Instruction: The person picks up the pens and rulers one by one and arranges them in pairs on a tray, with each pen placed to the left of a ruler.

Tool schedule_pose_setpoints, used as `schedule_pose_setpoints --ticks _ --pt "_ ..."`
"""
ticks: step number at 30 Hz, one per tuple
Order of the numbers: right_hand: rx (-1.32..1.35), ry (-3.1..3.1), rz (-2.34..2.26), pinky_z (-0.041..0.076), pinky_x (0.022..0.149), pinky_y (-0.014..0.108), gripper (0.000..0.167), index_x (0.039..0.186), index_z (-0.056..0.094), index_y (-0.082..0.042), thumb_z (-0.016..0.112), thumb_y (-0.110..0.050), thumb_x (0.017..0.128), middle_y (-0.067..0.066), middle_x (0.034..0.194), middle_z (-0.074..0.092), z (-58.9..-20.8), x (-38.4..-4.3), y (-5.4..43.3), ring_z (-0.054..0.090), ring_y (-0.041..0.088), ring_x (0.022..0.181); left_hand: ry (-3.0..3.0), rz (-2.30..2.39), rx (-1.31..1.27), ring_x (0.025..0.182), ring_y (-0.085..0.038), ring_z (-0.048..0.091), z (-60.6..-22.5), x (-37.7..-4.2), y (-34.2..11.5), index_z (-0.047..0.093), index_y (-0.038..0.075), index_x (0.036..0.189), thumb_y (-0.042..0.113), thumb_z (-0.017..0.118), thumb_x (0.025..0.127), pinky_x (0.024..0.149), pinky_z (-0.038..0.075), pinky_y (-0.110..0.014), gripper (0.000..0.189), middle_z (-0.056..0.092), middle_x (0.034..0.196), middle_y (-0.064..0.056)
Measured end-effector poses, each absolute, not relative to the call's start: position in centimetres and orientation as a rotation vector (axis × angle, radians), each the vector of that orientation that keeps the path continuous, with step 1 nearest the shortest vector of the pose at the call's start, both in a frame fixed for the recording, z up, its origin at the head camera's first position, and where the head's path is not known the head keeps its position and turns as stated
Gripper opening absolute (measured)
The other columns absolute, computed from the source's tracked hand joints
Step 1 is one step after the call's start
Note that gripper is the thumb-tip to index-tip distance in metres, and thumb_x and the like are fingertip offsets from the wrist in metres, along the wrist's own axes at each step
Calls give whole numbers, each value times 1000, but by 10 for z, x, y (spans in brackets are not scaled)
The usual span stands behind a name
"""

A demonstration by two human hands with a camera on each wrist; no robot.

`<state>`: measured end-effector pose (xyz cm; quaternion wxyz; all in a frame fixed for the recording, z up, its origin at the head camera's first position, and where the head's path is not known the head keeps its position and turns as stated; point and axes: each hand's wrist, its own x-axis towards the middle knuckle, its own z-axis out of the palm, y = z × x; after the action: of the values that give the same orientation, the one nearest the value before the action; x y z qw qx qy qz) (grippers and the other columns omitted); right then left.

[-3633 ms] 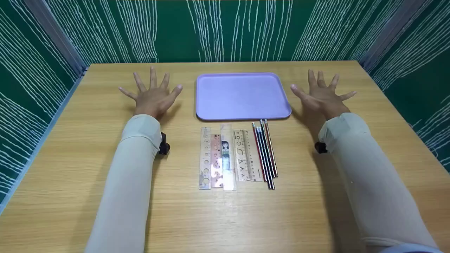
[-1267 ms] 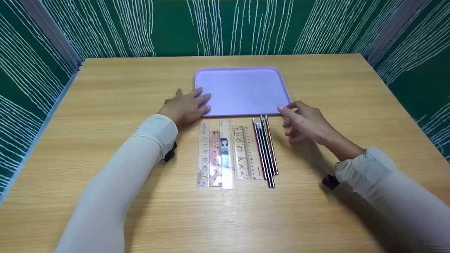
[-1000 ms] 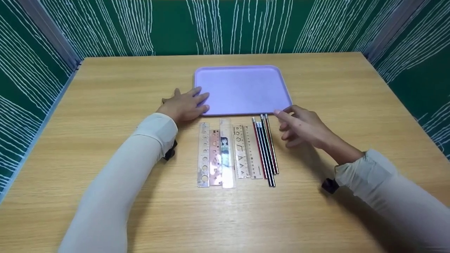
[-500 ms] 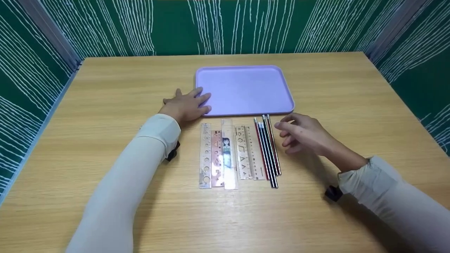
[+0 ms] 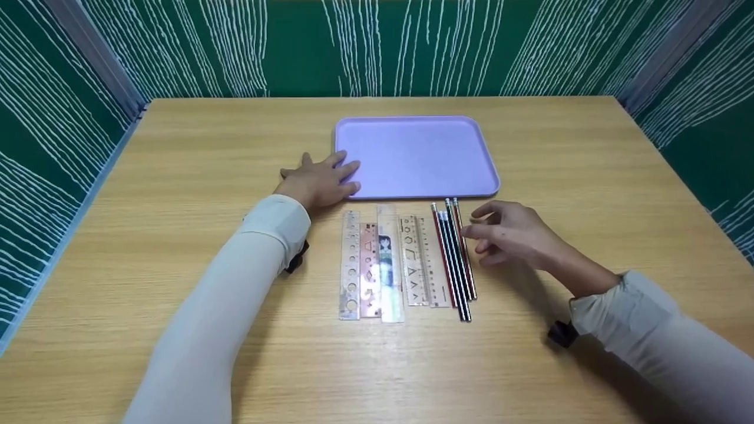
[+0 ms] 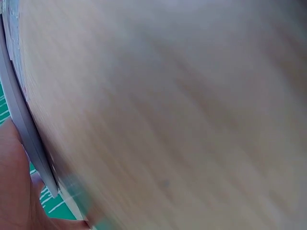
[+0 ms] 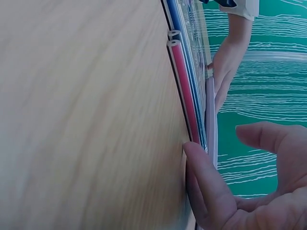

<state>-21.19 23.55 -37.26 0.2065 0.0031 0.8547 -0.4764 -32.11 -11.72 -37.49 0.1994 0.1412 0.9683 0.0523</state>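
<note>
Green walls (image 5: 300, 53) streaked with white lines are enclosing a wooden table (image 5: 377, 377), where a lilac tray (image 5: 418, 156) is lying flat in the upper middle of the frame.
Left of centre, the left hand (image 5: 318, 181) is resting on the tray's lower-left corner, fingers splayed wide; in the centre, clear rulers (image 5: 386, 259) (one bearing a cartoon figure) are lying side by side, with striped pencils (image 5: 452, 259) next to them; right of centre, the right hand (image 5: 515, 235) is sitting beside the pencils, fingers loosely bent, a gap showing before the thumb; whether it is touching them, I cannot tell.
</note>
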Motion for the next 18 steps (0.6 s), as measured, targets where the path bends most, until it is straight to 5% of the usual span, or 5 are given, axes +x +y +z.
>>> schedule_pose_setpoints --ticks 18 --pt "-17 2410 -1294 65 76 36 69 137 52 6 85 -22 84 17 112 63 -375 -209 227 71 21 88 2704 162 395 152 -59 -4 -374 -319 -115 9 49 161 70 28 102 104 12 -91 66 -5 174 11"
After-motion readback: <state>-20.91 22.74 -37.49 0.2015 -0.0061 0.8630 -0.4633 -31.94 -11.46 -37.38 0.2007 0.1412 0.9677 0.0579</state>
